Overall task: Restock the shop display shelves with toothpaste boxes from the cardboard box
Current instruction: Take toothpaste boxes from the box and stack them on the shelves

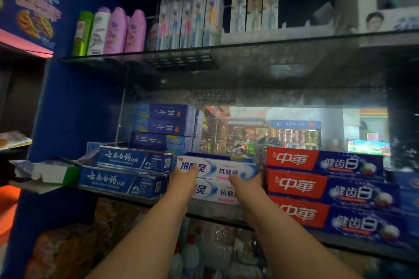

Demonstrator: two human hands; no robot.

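Observation:
Two white-and-blue toothpaste boxes lie stacked on the glass middle shelf (217,216). My left hand (184,179) and my right hand (246,184) both grip the top white toothpaste box (223,169), one at its left part, one at its right part. The lower white box (214,192) is partly hidden behind my wrists. To the left lie two dark blue toothpaste boxes (127,172). On the right stand three stacked red-and-blue toothpaste boxes (326,188). The cardboard box is not in view.
Behind, three blue boxes (163,127) are stacked against a mirrored back. An open green-and-white carton (45,173) sits at the shelf's left end. The upper shelf (249,52) holds toothbrush packs (190,18) and pink bottles (124,30). Bottles stand below the shelf.

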